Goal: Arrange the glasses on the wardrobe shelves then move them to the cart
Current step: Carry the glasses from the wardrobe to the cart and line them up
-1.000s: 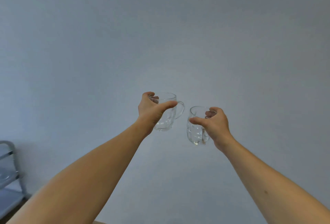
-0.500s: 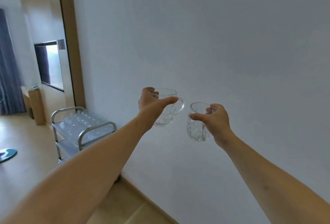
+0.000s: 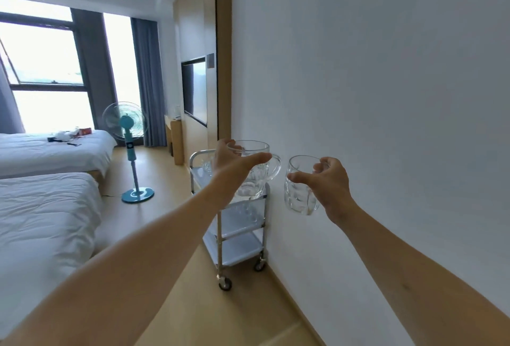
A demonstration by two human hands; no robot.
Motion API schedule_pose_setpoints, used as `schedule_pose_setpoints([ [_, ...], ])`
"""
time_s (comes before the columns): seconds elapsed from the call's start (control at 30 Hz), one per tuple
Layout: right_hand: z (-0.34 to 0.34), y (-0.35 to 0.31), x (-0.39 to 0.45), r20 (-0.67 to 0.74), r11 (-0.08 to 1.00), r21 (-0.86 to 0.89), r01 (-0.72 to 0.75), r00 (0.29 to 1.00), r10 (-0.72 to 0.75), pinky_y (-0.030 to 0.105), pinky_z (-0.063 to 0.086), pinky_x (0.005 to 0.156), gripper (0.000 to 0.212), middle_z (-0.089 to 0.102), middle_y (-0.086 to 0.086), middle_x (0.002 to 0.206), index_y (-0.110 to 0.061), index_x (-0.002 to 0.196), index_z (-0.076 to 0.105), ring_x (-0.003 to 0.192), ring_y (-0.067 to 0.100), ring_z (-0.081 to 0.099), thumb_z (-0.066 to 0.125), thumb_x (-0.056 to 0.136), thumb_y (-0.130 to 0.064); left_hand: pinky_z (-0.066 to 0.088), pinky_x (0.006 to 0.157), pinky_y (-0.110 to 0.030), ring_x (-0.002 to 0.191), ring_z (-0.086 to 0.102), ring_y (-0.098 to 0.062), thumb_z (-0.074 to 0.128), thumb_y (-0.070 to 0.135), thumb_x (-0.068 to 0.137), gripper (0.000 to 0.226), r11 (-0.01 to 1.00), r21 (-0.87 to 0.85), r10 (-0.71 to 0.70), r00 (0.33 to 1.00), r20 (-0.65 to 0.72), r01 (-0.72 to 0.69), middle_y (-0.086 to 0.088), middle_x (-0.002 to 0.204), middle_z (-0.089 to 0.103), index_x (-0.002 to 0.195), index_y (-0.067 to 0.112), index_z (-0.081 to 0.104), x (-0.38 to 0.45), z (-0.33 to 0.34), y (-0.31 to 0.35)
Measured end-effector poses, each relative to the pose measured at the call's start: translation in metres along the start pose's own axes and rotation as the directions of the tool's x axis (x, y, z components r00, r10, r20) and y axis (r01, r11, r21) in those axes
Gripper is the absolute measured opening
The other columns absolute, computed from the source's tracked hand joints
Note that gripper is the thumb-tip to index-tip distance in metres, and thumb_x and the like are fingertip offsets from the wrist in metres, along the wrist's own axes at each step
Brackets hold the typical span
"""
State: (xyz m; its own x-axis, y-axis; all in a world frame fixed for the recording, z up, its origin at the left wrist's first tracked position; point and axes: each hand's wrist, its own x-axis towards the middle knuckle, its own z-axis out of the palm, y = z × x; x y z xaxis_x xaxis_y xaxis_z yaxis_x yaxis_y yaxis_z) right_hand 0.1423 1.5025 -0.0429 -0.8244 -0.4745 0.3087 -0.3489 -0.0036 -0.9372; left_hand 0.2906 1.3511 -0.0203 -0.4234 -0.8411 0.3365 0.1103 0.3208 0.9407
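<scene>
My left hand [image 3: 230, 163] grips a clear glass mug [image 3: 255, 177] by its rim, handle pointing right. My right hand [image 3: 329, 183] grips a second clear glass mug [image 3: 298, 194] at its rim, held out in front of the white wall. Both mugs are upright and in the air. Beyond them stands a steel three-tier cart [image 3: 237, 238] on wheels against the wall. Some glasses [image 3: 207, 165] show on its top tier, partly hidden by my left hand and arm.
The white wall [image 3: 386, 97] runs along the right. Two white beds [image 3: 47, 207] fill the left side. A teal standing fan [image 3: 129, 149] stands on the wooden floor past the cart. A wall-mounted TV [image 3: 196, 89] and a small desk lie further back.
The view has swung left from the bare wall to the room, bringing the cart, beds and fan into sight. Both hands keep holding their mugs out ahead.
</scene>
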Motion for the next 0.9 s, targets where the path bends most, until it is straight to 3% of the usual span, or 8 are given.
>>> schedule_pose_setpoints([
  [0.2,0.085,0.018,0.070,0.158,0.998,0.034,0.047,0.986,-0.052,0.032,0.049,0.095,0.105,0.057,0.000,0.120,-0.009,0.142,0.043,0.114,0.020,0.059,0.099,0.056,-0.032,0.052,0.089,-0.030,0.106,0.062,-0.018,0.100,0.044,0.050,0.095,0.996,0.088,0.014,0.992,-0.126,-0.003,0.000,0.113,0.062,0.125,0.021,0.048,0.073,-0.030,-0.032],
  [0.33,0.129,0.028,0.126,0.235,0.996,0.036,0.080,0.968,-0.087,0.028,0.047,0.092,0.104,0.058,0.001,0.122,-0.011,0.141,0.043,0.114,0.019,0.058,0.099,0.057,-0.036,0.053,0.097,-0.039,0.110,0.060,-0.023,0.099,0.046,0.052,0.098,0.989,0.150,0.018,0.985,-0.174,0.008,-0.004,0.119,0.060,0.130,0.019,0.046,0.135,-0.036,-0.048],
  [0.47,0.167,0.040,0.182,0.281,0.995,0.040,0.092,0.955,-0.099,0.025,0.046,0.087,0.102,0.058,0.000,0.119,-0.011,0.139,0.045,0.111,0.018,0.059,0.098,0.057,-0.037,0.046,0.072,-0.019,0.099,0.060,-0.011,0.098,0.047,0.053,0.091,0.988,0.154,0.027,0.972,-0.233,0.010,0.002,0.109,0.061,0.123,0.023,0.045,0.185,-0.035,-0.066],
  [0.57,0.194,0.053,0.214,0.321,0.996,0.040,0.077,0.943,-0.086,0.025,0.045,0.085,0.102,0.058,0.001,0.119,-0.010,0.139,0.045,0.111,0.020,0.058,0.099,0.056,-0.036,0.042,0.066,-0.015,0.092,0.059,-0.006,0.098,0.048,0.053,0.088,0.986,0.168,0.022,0.962,-0.274,0.025,0.008,0.103,0.061,0.119,0.026,0.045,0.213,-0.035,-0.079],
  [0.73,0.244,0.073,0.245,0.407,0.998,0.048,0.030,0.912,-0.047,0.030,0.049,0.091,0.104,0.056,0.003,0.121,-0.010,0.141,0.043,0.114,0.021,0.057,0.098,0.057,-0.033,0.048,0.075,-0.020,0.096,0.057,-0.008,0.098,0.046,0.054,0.097,0.980,0.184,-0.021,0.949,-0.315,0.082,0.007,0.105,0.057,0.130,0.021,0.044,0.253,-0.047,-0.105],
  [0.83,0.273,0.081,0.259,0.431,0.999,0.047,0.017,0.902,-0.035,0.033,0.050,0.096,0.105,0.056,0.003,0.121,-0.009,0.142,0.042,0.114,0.021,0.057,0.099,0.056,-0.031,0.053,0.095,-0.037,0.106,0.058,-0.018,0.099,0.047,0.052,0.095,0.976,0.187,-0.043,0.938,-0.345,0.114,-0.001,0.113,0.058,0.125,0.022,0.045,0.278,-0.061,-0.125],
  [0.9,0.292,0.086,0.267,0.445,0.999,0.042,0.010,0.895,-0.028,0.031,0.049,0.093,0.103,0.057,0.003,0.119,-0.009,0.140,0.043,0.113,0.021,0.057,0.099,0.056,-0.031,0.053,0.100,-0.042,0.110,0.057,-0.021,0.099,0.048,0.052,0.092,0.973,0.191,-0.055,0.935,-0.351,0.129,-0.003,0.116,0.057,0.122,0.023,0.044,0.294,-0.070,-0.140],
])
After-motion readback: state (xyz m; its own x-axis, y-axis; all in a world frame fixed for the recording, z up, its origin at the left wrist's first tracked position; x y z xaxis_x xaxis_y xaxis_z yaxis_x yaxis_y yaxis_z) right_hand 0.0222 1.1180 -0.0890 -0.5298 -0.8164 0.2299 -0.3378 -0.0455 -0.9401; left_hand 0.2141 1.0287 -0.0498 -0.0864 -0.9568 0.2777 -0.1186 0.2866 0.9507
